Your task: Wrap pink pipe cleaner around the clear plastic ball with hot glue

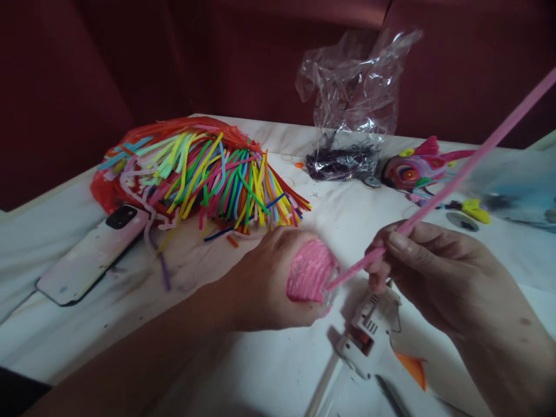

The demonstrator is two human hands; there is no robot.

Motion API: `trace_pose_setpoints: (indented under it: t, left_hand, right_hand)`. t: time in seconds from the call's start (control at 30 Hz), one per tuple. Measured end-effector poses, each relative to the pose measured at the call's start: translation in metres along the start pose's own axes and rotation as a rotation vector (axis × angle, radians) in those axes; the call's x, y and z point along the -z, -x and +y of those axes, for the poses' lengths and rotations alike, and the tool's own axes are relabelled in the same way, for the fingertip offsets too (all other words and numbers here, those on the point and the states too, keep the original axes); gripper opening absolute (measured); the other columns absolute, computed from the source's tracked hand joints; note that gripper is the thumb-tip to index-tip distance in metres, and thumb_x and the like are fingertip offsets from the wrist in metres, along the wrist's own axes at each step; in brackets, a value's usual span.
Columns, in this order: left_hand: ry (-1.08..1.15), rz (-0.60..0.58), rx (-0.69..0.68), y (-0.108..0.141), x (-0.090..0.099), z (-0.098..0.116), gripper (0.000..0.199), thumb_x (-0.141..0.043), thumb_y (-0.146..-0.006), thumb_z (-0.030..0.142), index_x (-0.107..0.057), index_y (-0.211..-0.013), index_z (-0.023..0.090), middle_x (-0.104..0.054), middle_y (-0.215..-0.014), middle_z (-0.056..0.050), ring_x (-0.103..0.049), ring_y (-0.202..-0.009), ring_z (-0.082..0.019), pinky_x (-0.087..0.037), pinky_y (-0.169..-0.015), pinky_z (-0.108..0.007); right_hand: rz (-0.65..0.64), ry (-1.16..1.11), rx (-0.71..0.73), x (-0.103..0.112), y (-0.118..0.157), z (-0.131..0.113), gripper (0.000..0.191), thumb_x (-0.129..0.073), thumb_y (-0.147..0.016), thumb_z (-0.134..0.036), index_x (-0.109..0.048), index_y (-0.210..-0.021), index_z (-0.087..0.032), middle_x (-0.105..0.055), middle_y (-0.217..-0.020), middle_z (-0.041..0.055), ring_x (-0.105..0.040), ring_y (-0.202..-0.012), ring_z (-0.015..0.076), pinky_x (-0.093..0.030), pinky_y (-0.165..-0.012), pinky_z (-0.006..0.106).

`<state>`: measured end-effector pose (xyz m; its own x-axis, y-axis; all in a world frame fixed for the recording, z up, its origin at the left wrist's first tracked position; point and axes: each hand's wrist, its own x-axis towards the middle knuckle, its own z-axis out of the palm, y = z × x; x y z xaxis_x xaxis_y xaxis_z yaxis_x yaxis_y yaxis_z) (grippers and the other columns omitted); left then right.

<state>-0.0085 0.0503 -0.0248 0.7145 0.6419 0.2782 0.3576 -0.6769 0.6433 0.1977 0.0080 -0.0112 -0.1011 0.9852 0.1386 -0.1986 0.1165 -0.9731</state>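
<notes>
My left hand [271,284] is wrapped round a rounded object covered in pink pipe cleaner [311,271], with a clear edge showing on its right side. A long pink pipe cleaner [473,162] runs from that edge up to the top right. Between thumb and fingers, my right hand [428,260] pinches this strip a short way from the object. Below the two hands lies a glue gun [362,336], partly hidden by my right hand.
Many coloured pipe cleaners [226,179] spill from a red bag at the back left, beside a phone [93,255]. Behind are a clear plastic bag [356,104] and a colourful decorated figure [412,171]. An orange piece [411,369] lies at the front right.
</notes>
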Motion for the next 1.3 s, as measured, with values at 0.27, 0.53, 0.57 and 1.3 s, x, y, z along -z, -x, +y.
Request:
trace_pose_setpoints:
  t: [0.27, 0.53, 0.57, 1.3]
  left_hand:
    - [-0.002, 0.004, -0.022, 0.0006, -0.0006, 0.0014, 0.061, -0.068, -0.064, 0.032, -0.044, -0.117, 0.014, -0.049, -0.118, -0.009, -0.045, -0.112, -0.022, -0.038, -0.098, -0.033]
    - [-0.001, -0.004, -0.03, 0.0014, -0.0001, 0.0021, 0.06, -0.068, -0.064, 0.031, -0.044, -0.117, 0.017, -0.049, -0.117, -0.008, -0.046, -0.111, -0.023, -0.039, -0.097, -0.037]
    - [0.004, -0.005, -0.032, 0.0014, 0.0, 0.0021, 0.06, -0.068, -0.064, 0.031, -0.044, -0.117, 0.017, -0.049, -0.117, -0.008, -0.046, -0.111, -0.024, -0.039, -0.097, -0.037]
    - [-0.015, -0.029, -0.034, -0.0025, 0.0024, 0.0072, 0.052, -0.065, -0.064, 0.03, -0.047, -0.112, 0.018, -0.051, -0.114, -0.008, -0.047, -0.108, -0.024, -0.04, -0.096, -0.036]
  right_hand:
    - [-0.066, 0.009, -0.005, -0.0009, 0.0015, -0.0008, 0.022, -0.073, -0.085, -0.033, -0.064, -0.079, -0.014, -0.058, -0.064, 0.0066, -0.058, -0.05, 0.0125, -0.05, -0.052, 0.013]
    - [-0.079, 0.03, 0.001, 0.0035, 0.005, 0.0006, 0.016, -0.067, -0.09, -0.028, -0.064, -0.084, -0.014, -0.059, -0.07, 0.0061, -0.059, -0.055, 0.0131, -0.051, -0.055, 0.015]
    - [-0.082, 0.035, -0.001, 0.0033, 0.005, 0.0002, 0.014, -0.067, -0.09, -0.027, -0.064, -0.084, -0.014, -0.059, -0.071, 0.0059, -0.059, -0.055, 0.0132, -0.051, -0.056, 0.015]
    - [-0.062, 0.1, -0.026, 0.0049, 0.0083, 0.0069, 0.019, -0.065, -0.091, -0.031, -0.062, -0.085, -0.013, -0.057, -0.065, 0.0063, -0.057, -0.053, 0.0167, -0.05, -0.051, 0.021]
